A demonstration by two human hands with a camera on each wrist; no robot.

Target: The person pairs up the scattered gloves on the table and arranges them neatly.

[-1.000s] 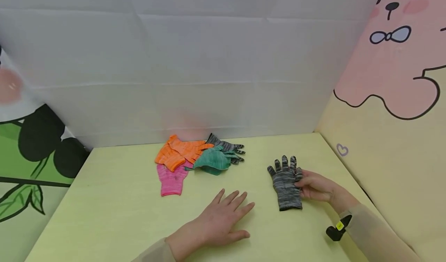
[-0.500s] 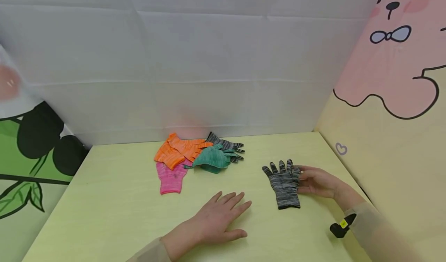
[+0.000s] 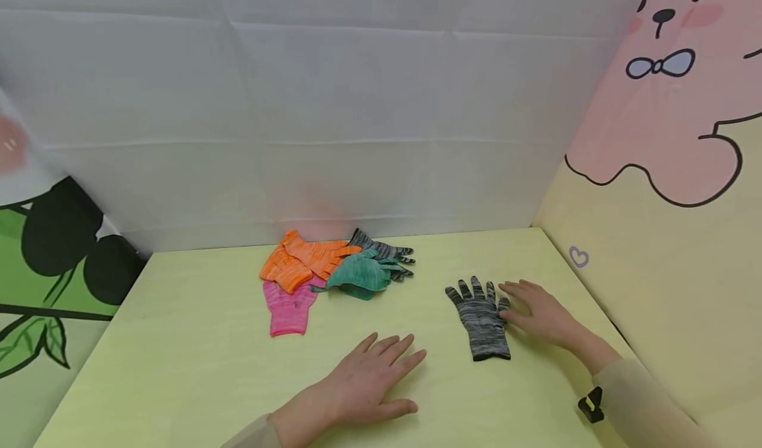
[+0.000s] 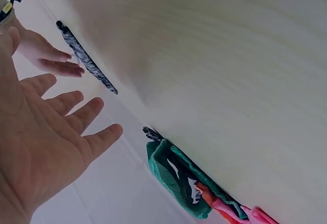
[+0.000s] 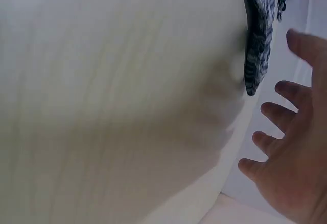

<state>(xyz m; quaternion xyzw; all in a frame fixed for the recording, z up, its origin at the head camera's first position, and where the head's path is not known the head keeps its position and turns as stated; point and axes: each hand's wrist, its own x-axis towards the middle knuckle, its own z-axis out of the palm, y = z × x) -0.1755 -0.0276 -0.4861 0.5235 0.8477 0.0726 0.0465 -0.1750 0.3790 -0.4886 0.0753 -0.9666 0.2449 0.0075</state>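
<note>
The grey glove (image 3: 483,327), long axis pointed forward, is laid just left of the nearer right hand (image 3: 540,312), ahead-right of the left hand (image 3: 368,383); both hands are held spread, nothing pinched.

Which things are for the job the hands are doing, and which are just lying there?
Probably the job:
right hand
striped glove beside it
left hand, perhaps; it touches no glove

Probably just lying there:
glove pile: orange, pink, green, striped

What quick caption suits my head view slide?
Right hand by a striped gray knit glove, left hand spread nearby, orange, pink, green and gray gloves piled behind.
</note>
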